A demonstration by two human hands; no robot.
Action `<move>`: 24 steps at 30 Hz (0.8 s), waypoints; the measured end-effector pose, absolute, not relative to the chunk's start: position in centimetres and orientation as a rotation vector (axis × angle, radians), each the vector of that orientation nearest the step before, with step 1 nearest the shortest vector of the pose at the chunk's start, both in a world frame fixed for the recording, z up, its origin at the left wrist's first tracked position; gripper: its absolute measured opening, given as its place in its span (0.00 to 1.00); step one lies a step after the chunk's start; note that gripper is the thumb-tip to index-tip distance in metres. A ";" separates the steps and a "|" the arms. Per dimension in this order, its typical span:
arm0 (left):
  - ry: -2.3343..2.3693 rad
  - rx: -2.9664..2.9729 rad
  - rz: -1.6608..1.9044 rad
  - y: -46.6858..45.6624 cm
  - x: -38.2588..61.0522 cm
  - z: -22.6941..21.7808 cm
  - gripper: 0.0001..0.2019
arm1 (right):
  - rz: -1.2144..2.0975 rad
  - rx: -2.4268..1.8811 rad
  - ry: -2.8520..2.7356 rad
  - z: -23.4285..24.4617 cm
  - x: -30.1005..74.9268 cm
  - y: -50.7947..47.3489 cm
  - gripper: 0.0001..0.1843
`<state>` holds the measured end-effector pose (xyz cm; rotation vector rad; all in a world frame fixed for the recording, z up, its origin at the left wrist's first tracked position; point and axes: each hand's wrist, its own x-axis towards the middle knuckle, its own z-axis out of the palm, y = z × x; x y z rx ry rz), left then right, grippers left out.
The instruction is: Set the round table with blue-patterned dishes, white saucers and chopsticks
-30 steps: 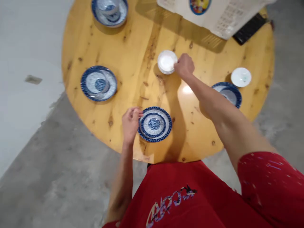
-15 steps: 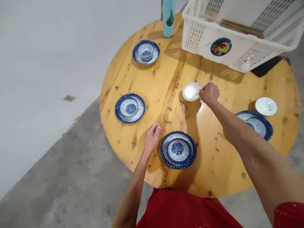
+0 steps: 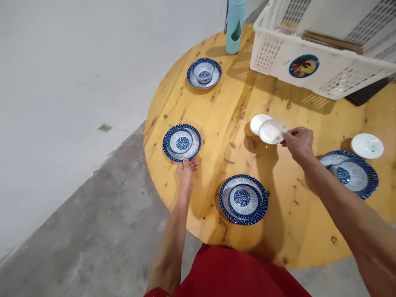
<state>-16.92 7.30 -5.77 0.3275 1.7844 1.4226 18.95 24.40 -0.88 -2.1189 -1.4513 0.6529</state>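
Observation:
My right hand pinches the rim of a small white saucer, held up off the table and slightly tilted. Just behind it, partly covered, lies another small white saucer, possibly a stack. At the lower edge of the left blue-and-white plate is my left hand, its thumb at the rim and its fingers stretched out to the right. Whether it touches the plate I cannot tell. A patterned bowl sits in that plate.
Nearest me is a blue-rimmed plate with a bowl; another plate with a bowl stands farther back. Under my right forearm is a plate, a white saucer beside it. A white crate and blue bottle stand behind.
My right hand has lifted one white saucer off the others and drawn it right and nearer. My left hand has moved left to the left plate. The view has shifted a little.

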 end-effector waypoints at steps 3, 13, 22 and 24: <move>1.784 0.300 1.439 7.7 -17.3 -5.9 0.20 | 0.829 -2.044 -1.197 0.1 19.2 22.2 0.04; 1.786 0.232 1.510 9.4 -19.0 -6.2 0.11 | 0.872 -2.067 -1.224 0.9 21.1 15.2 0.04; 1.799 0.240 1.430 9.8 -20.2 -5.6 0.11 | 0.914 -1.868 -1.060 -0.4 23.0 8.9 0.09; 1.806 0.238 1.400 9.9 -20.5 -5.6 0.11 | 0.907 -1.829 -1.038 -0.4 23.2 7.6 0.10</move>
